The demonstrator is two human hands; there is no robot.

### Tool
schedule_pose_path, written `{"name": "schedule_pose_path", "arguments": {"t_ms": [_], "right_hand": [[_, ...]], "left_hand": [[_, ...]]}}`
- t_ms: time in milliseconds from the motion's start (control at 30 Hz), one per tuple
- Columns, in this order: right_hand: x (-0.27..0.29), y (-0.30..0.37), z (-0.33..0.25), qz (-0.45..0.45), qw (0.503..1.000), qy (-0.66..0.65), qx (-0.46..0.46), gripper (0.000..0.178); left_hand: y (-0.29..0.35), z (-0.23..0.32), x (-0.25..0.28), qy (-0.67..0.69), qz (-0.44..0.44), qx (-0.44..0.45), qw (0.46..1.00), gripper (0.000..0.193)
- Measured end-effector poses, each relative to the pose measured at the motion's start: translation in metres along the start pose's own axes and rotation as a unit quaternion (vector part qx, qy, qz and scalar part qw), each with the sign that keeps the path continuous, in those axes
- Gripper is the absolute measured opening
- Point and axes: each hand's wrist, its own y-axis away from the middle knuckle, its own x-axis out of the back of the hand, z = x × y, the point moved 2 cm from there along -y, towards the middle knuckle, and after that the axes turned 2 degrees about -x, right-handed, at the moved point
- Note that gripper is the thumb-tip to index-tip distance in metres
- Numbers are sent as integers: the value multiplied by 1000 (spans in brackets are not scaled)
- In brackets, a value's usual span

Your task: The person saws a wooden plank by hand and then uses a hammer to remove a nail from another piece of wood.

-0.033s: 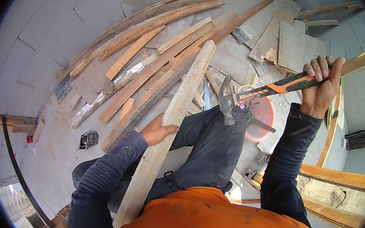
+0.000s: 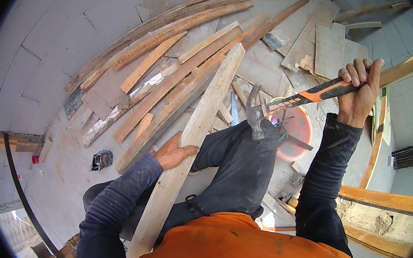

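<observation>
My left hand (image 2: 176, 151) is wrapped round a long pale wooden plank (image 2: 194, 128), which slants across my left thigh with its near end by my orange shirt. My right hand (image 2: 358, 91) is raised at the right and grips a claw hammer (image 2: 296, 100) by its black and orange handle. The steel hammer head (image 2: 255, 114) hangs over or beside my bent knee, to the right of the plank and apart from it.
Several loose boards (image 2: 170, 90) lie across the floor ahead and left. A pink bucket (image 2: 305, 131) with things in it stands beyond my knee, near a saw blade (image 2: 234, 107). Flat panels (image 2: 329, 51) lie farther off. A block wall (image 2: 51, 39) rises at the left.
My right hand has shifted slightly left and up with the hammer. My left hand sits slightly lower and farther left, still round the plank.
</observation>
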Motion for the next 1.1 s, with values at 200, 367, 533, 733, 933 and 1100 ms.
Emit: {"name": "schedule_pose_path", "arguments": {"t_ms": [200,367,533,733,933,1100], "right_hand": [[24,-34,30,71,997,-12,-8,38],[22,-50,14,44,996,-71,-19,38],[15,-73,-6,46,998,-51,-5,38],[37,-112,-30,54,997,-48,-17,39],[33,-104,-46,122,990,-23,65,38],[-11,-28,-45,198,960,-7,199,39]], "left_hand": [[78,26,13,-9,20,-63,998,67],[98,24,7,-51,49,-134,988,68],[115,27,0,-57,35,-142,988,68],[127,44,-6,-59,18,-133,989,67],[126,43,-10,-63,37,-174,982,65],[118,43,-4,-38,61,-138,988,65]]}}
